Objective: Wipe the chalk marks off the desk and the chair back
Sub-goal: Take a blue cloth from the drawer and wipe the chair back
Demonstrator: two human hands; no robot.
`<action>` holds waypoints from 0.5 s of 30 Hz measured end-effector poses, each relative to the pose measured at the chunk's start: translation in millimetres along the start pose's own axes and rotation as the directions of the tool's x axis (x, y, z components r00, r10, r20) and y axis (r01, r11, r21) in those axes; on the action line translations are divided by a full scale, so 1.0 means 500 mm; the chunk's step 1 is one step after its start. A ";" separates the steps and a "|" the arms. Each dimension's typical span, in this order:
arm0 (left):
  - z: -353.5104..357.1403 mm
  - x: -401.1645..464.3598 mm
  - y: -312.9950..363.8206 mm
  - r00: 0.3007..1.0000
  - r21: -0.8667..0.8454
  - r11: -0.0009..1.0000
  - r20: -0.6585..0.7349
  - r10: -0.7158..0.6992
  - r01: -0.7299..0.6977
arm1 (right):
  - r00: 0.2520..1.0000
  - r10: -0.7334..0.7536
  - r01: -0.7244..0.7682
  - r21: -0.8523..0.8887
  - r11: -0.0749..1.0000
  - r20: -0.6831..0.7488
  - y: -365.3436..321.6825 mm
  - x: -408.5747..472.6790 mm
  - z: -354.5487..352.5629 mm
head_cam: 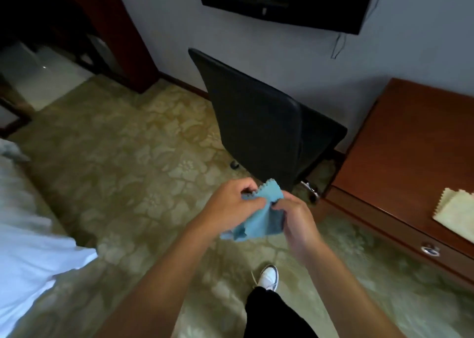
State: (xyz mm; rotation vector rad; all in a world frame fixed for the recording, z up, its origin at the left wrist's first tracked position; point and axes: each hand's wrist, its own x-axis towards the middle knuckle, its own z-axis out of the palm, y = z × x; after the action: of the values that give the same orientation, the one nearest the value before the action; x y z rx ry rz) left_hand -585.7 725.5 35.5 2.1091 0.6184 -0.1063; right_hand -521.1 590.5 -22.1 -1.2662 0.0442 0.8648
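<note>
Blue cloth (259,217) pinched by both hands' fingers (252,204), bunched betw. them; chair back (256,122) directly ahead, counter (410,145) off right.

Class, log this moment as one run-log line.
left hand: grips blue cloth | right hand: grips same cloth | chair back: untouched | desk: yellow cloth on it
</note>
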 end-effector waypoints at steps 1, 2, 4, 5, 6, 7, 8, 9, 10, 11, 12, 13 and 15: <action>-0.018 0.026 -0.018 1.000 0.009 1.000 -0.026 0.005 -0.005 | 0.999 -0.016 0.015 -0.028 0.999 -0.035 -0.001 0.033 0.019; -0.036 0.055 -0.034 0.999 0.010 1.000 -0.046 0.016 -0.015 | 0.994 -0.043 0.037 -0.070 0.997 -0.096 -0.005 0.065 0.039; -0.079 0.114 -0.063 0.999 0.032 0.999 -0.041 0.029 -0.028 | 0.969 -0.100 0.076 -0.112 0.991 -0.226 -0.010 0.132 0.082; -0.099 0.139 -0.071 0.999 0.034 0.999 -0.025 0.030 -0.029 | 0.961 -0.129 0.106 -0.106 0.989 -0.246 -0.015 0.157 0.104; -0.128 0.177 -0.086 1.000 0.028 0.999 -0.013 0.021 -0.021 | 0.963 -0.136 0.113 -0.109 0.988 -0.231 -0.023 0.192 0.134; -0.145 0.201 -0.096 1.000 0.007 1.000 -0.007 0.009 -0.009 | 0.973 -0.122 0.100 -0.120 0.988 -0.194 -0.032 0.210 0.154; -0.169 0.229 -0.106 1.000 -0.013 1.000 -0.006 -0.002 0.002 | 0.984 -0.089 0.068 -0.135 0.989 -0.157 -0.042 0.233 0.176; -0.192 0.255 -0.114 1.000 -0.028 1.000 0.003 0.001 -0.001 | 0.991 -0.049 0.031 -0.136 0.990 -0.129 -0.052 0.253 0.193; -0.216 0.289 -0.127 0.999 -0.040 0.999 0.032 0.014 -0.012 | 0.993 0.001 -0.015 -0.112 0.994 -0.120 -0.063 0.279 0.210; -0.234 0.314 -0.139 0.997 -0.033 0.999 0.063 0.032 -0.030 | 0.992 0.047 -0.056 -0.079 0.995 -0.113 -0.072 0.297 0.220; -0.250 0.339 -0.148 0.995 -0.026 0.999 0.094 0.047 -0.045 | 0.992 0.074 -0.080 -0.058 0.995 -0.098 -0.080 0.313 0.231; -0.263 0.365 -0.158 0.991 -0.039 0.998 0.116 0.058 -0.054 | 0.994 0.076 -0.081 -0.073 0.994 -0.078 -0.083 0.329 0.238; -0.296 0.438 -0.185 0.982 -0.083 0.993 0.161 0.101 -0.089 | 0.992 0.042 -0.063 -0.181 0.981 -0.118 -0.077 0.380 0.266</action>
State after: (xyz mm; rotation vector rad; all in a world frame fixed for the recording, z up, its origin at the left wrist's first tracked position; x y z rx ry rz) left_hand -460.8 971.4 -13.5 2.0291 0.4162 -0.1988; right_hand -422.3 803.5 -35.9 -1.4937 0.0904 0.8560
